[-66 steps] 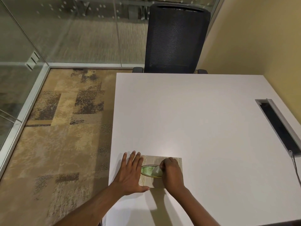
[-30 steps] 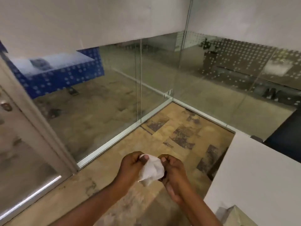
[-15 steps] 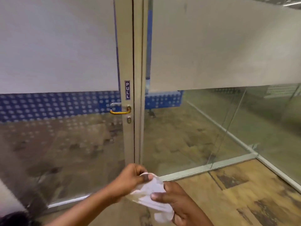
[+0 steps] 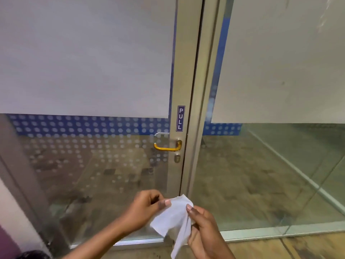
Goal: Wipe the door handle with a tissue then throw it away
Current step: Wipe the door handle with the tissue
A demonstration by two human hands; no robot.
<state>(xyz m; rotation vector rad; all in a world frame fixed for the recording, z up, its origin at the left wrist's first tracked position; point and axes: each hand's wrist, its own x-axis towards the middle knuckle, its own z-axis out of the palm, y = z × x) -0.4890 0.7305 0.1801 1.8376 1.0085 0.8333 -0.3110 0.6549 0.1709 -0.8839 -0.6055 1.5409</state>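
- Pinching a white tissue [image 4: 173,219] between them, both hands sit low in the middle of the frame.
- The left hand [image 4: 147,208] has thumb and fingers closed on the tissue's upper left edge.
- The right hand [image 4: 203,230] is clamped on its right side, and a loose corner hangs down toward the bottom edge.
- The brass door handle [image 4: 168,146] lies above the hands, near the centre of the frame and well apart from the tissue, on the metal door frame [image 4: 184,71].
- A purple "PULL" label [image 4: 180,118] sits just above the handle, and a small keyhole [image 4: 177,158] just below it.
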